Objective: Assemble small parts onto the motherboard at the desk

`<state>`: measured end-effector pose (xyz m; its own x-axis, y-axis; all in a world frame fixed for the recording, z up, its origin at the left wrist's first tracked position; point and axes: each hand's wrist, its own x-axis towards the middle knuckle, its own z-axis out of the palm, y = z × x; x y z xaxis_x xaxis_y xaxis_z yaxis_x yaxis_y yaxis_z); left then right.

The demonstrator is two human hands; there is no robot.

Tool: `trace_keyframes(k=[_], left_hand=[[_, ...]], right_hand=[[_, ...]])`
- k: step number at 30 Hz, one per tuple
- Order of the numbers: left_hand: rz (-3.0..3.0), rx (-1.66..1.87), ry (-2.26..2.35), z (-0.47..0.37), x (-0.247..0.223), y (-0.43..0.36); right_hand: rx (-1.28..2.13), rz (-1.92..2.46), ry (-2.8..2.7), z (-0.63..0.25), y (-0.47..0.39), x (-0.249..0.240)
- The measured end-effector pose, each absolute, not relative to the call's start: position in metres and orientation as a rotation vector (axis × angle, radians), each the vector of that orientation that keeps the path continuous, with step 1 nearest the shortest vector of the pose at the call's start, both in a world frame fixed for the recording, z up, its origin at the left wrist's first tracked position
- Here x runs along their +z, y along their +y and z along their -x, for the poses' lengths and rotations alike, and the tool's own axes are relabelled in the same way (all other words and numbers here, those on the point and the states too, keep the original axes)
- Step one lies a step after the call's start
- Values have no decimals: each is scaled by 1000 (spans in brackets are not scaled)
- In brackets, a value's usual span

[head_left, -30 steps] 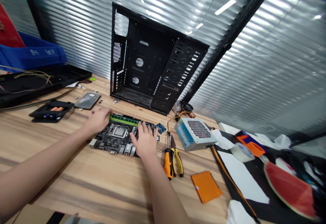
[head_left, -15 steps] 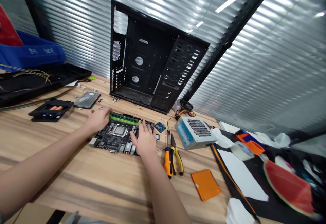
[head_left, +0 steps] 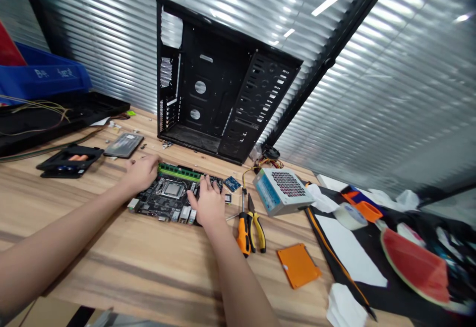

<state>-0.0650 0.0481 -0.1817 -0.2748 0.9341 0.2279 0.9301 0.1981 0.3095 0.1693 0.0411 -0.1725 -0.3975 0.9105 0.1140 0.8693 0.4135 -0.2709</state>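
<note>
An open black metal computer case (head_left: 223, 99) stood upright behind the dark rectangular motherboard (head_left: 169, 199); yellow-handled pliers (head_left: 256, 225) lay just right of it. The motherboard lay flat on the wooden table (head_left: 148, 267), long axis left to right. Left hand (head_left: 140, 173) curled on its left end; right hand (head_left: 208, 205) rested open, fingers spread, on its right end

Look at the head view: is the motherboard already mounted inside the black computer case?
No, the motherboard lies flat on the wooden table in front of the computer case, with the left hand and right hand resting on it.
</note>
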Motion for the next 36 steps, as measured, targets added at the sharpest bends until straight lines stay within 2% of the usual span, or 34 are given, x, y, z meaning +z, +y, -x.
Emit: trace_keyframes(k=[36], left_hand=[[-1928, 698, 2393, 66, -182, 51]], right_hand=[[259, 1598, -2427, -167, 43, -174]])
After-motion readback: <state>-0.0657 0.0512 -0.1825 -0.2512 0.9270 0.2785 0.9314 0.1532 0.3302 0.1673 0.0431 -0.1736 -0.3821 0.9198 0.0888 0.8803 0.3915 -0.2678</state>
